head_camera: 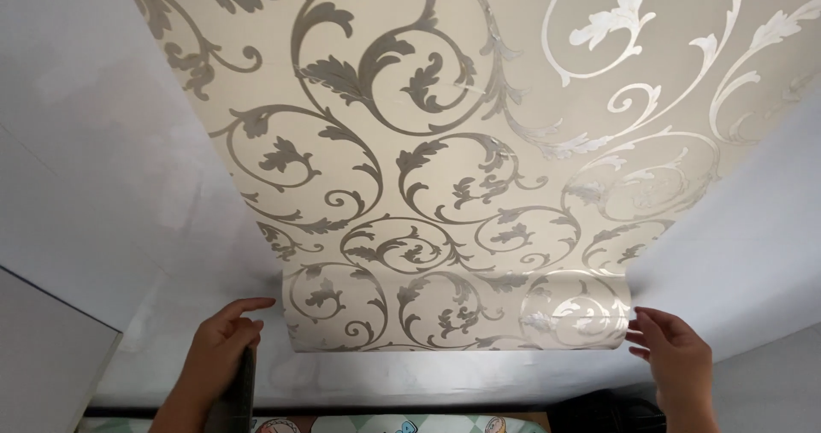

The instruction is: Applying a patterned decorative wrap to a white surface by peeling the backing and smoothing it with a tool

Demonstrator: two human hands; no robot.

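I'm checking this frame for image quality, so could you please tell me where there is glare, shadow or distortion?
Head view: glare whitens the silver scrolls on the wallpaper at upper right and on the roll near the right hand; soft shadow lies under the roll; the left hand is evenly lit; wide-angle distortion splays the strip's edges; focus is sharp throughout.

One cream wallpaper sheet with silver scrolling leaf patterns [445,168], curled at its lower end. One dark flat tool [243,390]. Two bare hands: left hand [221,347], right hand [676,356].
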